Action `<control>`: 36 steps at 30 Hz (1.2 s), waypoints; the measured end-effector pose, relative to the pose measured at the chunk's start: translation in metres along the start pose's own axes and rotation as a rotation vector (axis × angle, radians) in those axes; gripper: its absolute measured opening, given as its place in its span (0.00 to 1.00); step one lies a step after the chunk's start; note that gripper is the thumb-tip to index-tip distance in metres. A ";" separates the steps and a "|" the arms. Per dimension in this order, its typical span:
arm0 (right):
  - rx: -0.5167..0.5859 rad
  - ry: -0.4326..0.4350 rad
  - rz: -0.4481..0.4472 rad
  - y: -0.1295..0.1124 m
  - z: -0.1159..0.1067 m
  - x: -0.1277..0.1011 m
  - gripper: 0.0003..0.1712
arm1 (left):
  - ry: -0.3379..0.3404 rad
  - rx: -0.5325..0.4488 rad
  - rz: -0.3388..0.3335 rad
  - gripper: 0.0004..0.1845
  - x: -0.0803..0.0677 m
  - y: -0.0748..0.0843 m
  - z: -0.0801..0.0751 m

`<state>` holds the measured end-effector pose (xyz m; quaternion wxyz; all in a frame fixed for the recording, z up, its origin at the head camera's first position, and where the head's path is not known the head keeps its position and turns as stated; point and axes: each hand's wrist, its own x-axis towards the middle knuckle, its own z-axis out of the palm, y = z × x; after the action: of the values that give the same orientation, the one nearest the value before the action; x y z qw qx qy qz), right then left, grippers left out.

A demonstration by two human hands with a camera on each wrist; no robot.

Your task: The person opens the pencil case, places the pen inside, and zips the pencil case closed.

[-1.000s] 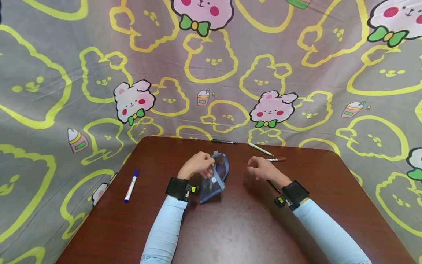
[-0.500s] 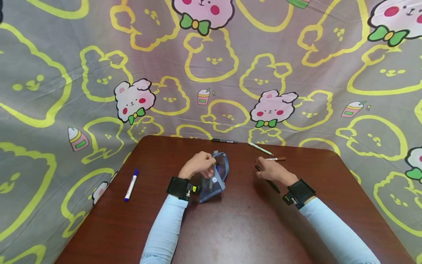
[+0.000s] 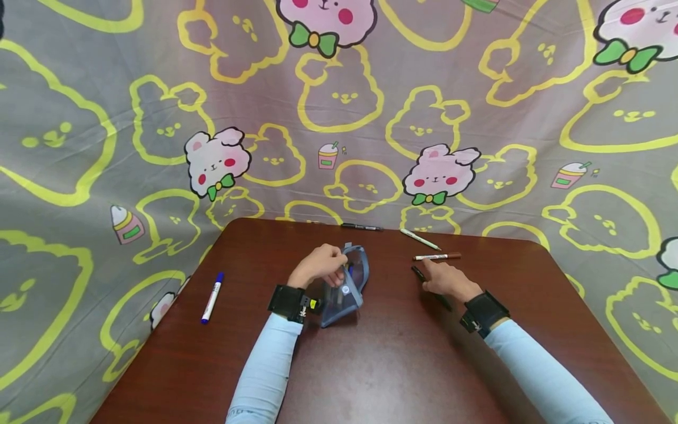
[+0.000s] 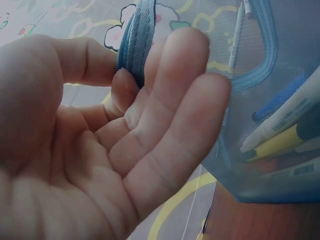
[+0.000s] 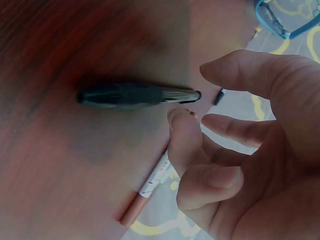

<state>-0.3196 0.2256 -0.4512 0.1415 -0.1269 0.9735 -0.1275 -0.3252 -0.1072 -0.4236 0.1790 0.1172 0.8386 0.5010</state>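
Note:
A blue mesh pencil pouch [image 3: 349, 290] stands open in the middle of the brown table [image 3: 371, 365]. My left hand [image 3: 332, 271] pinches its top zipper edge. In the left wrist view the thumb and fingers of that hand [image 4: 127, 75] clamp the blue band, and the pouch [image 4: 280, 75] shows several pens [image 4: 280, 135] inside. My right hand [image 3: 441, 278] hovers low over a black pen [image 3: 418, 272] lying on the table. In the right wrist view its loosely curled fingers [image 5: 202, 97] sit just beside the black pen's [image 5: 132, 95] tip, gripping nothing.
A brown pen [image 3: 437, 257] lies just beyond my right hand, with a white-green pen [image 3: 418, 238] and another black pen [image 3: 361, 227] near the far edge. A blue-capped marker [image 3: 212, 297] lies at the left. A cartoon-printed cloth [image 3: 339, 118] hangs behind and around the table.
My right hand has moved right and down from mid-air to just over the black pen. The left hand and pouch have stayed put.

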 end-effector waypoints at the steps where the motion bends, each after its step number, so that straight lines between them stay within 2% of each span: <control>1: 0.003 0.002 -0.001 0.001 0.001 0.001 0.38 | 0.001 -0.003 -0.002 0.12 0.000 0.000 0.000; 10: 0.038 0.002 -0.007 0.010 0.012 0.005 0.26 | 0.008 -0.020 -0.009 0.12 -0.003 0.001 0.000; 16: 0.038 0.003 -0.023 0.011 0.017 0.007 0.24 | 0.002 -0.008 -0.010 0.12 -0.002 0.000 0.003; 19: 0.160 -0.011 -0.019 0.012 0.018 0.008 0.27 | 0.002 -0.002 -0.004 0.12 -0.002 0.001 0.003; 23: 0.482 -0.048 -0.013 0.013 0.018 0.010 0.30 | -0.008 -0.001 -0.009 0.12 -0.001 0.001 0.004; 26: 0.636 -0.033 -0.019 0.011 0.014 0.011 0.30 | -0.007 0.000 -0.007 0.12 0.000 0.000 0.004; 29: 0.694 -0.009 -0.019 0.005 0.009 0.012 0.27 | 0.002 -0.010 -0.001 0.12 0.001 -0.001 0.004; 36: 0.801 -0.037 -0.008 -0.011 0.008 0.016 0.27 | -0.001 -0.019 -0.006 0.12 -0.002 -0.001 0.003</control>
<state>-0.3297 0.2092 -0.4593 0.1967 -0.0677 0.8434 -0.4953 -0.3227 -0.1060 -0.4249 0.1820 0.1131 0.8342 0.5081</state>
